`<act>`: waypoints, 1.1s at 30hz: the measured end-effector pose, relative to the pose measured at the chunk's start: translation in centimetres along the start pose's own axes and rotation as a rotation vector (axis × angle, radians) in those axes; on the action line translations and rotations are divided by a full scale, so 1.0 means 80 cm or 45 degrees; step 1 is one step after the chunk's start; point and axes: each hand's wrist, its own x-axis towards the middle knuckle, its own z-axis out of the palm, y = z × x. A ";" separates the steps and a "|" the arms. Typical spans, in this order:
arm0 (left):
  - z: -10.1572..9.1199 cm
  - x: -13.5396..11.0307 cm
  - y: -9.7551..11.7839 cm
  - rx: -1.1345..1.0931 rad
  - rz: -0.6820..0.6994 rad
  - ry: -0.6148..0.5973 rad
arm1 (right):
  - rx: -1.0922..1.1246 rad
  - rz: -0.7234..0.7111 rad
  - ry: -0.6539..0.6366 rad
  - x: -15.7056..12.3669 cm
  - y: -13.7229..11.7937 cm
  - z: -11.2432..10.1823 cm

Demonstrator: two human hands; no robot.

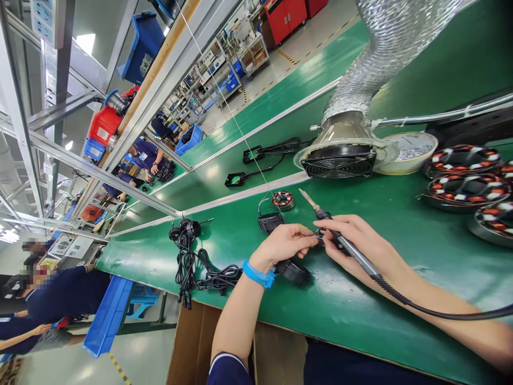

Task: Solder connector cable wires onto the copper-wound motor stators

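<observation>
Head view: soldering iron [325, 216] lies in grip of right hand [363, 240].

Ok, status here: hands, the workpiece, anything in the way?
Left hand pinching a thin wire. Right hand gripping soldering iron, tip raised. Black round part under left hand; wound stator beyond, apart.

Small stator [282, 200] behind soldering iron [358, 255]; fan [339, 160] farther back; cable bundle [188, 264] left; large stators [467, 190] right.

Bright blue wristband [258, 274] worn just behind left hand [286, 243]. Dark navy short sleeve [226, 371], pale trim at cuff, on left upper arm. Forearms bare.
</observation>
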 end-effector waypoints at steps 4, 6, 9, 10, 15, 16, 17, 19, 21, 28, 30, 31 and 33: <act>0.000 0.002 -0.002 -0.076 -0.013 0.011 | 0.037 -0.001 -0.009 0.001 0.000 0.000; 0.000 0.002 0.001 -0.103 -0.033 0.013 | 0.036 -0.033 -0.002 0.004 -0.001 0.000; 0.000 0.004 0.005 -0.107 -0.073 0.043 | 0.022 -0.073 0.006 0.007 -0.005 -0.001; 0.000 0.005 0.006 -0.098 -0.088 0.057 | 0.016 -0.070 0.013 0.007 -0.007 -0.002; -0.003 0.008 0.007 -0.062 -0.116 0.100 | 0.049 0.035 0.013 -0.001 -0.014 -0.011; -0.003 0.009 0.006 -0.060 -0.117 0.095 | 0.056 0.051 0.009 -0.004 -0.014 -0.012; -0.004 0.009 0.006 -0.060 -0.118 0.089 | 0.058 0.060 0.008 -0.007 -0.013 -0.014; -0.004 0.010 0.005 -0.063 -0.115 0.076 | 0.053 0.068 0.010 -0.012 -0.010 -0.015; -0.004 0.009 0.005 -0.069 -0.100 0.067 | 0.052 0.087 0.019 -0.015 -0.005 -0.012; -0.004 0.007 0.007 -0.023 -0.085 0.047 | 0.098 0.143 0.030 -0.011 0.005 -0.004; -0.004 0.007 0.006 0.001 -0.099 0.042 | 0.099 0.125 0.042 -0.009 0.001 -0.009; -0.004 0.008 0.005 0.012 -0.103 0.042 | 0.102 0.115 0.048 -0.008 -0.002 -0.013; -0.005 0.008 0.004 0.032 -0.102 0.044 | 0.095 0.101 0.068 -0.006 -0.009 -0.022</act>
